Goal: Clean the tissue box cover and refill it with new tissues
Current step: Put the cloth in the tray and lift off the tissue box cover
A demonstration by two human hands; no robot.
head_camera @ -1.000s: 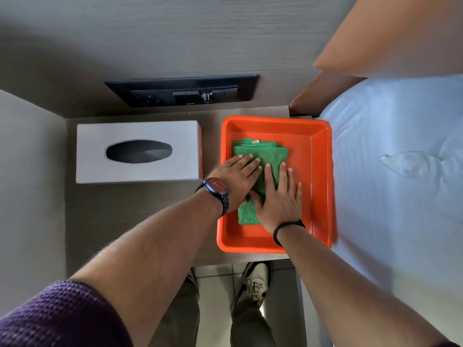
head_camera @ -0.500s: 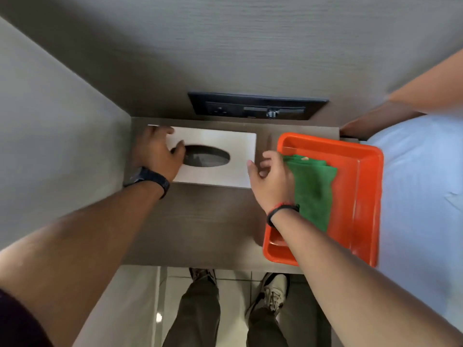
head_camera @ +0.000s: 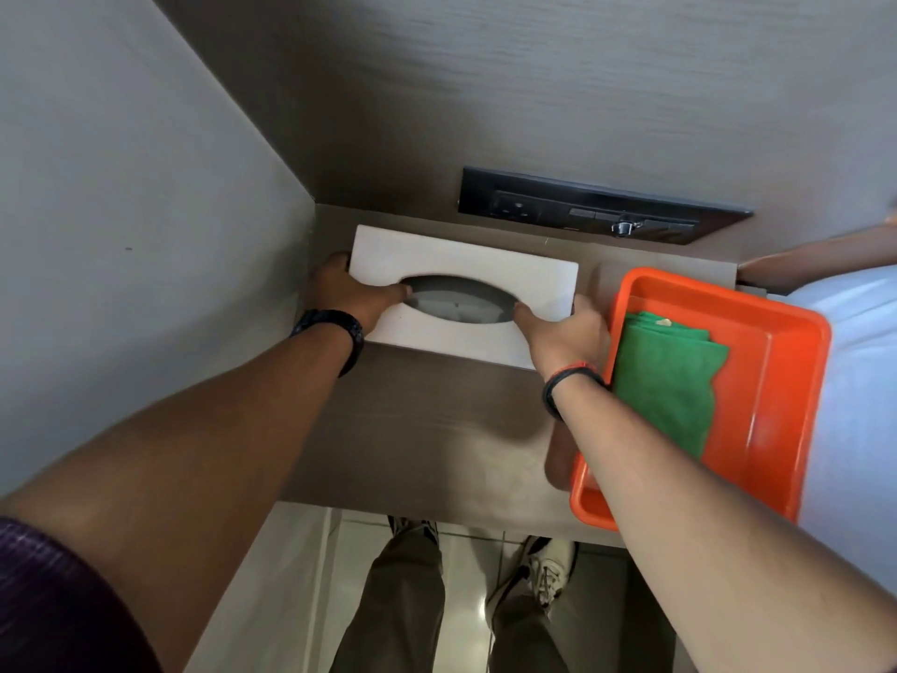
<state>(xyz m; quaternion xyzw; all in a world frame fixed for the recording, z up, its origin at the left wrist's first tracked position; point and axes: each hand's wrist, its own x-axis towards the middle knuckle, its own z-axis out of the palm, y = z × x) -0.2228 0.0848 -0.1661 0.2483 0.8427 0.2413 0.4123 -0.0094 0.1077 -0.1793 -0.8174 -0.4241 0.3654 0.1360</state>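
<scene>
A: Where is the tissue box cover [head_camera: 466,264] found?
B: At the back of the shelf [head_camera: 427,429], clasped at its ends by the left hand [head_camera: 347,293] and right hand [head_camera: 565,332], thumbs hooked at the oval slot.
A: Is room left?
B: The wall is met leftward; the orange tray [head_camera: 776,391] lies just beside, rightward.

White tissue box cover [head_camera: 466,264] on brown worktop [head_camera: 427,429], centre frame; left hand [head_camera: 349,293] grips its 9 o'clock end, thumb at the oval slot; right hand [head_camera: 563,332] grips the 3 o'clock end; orange tray [head_camera: 776,381] at 3 o'clock holds folded green cloth [head_camera: 670,376]; black socket panel [head_camera: 597,218] at 12 o'clock.
</scene>
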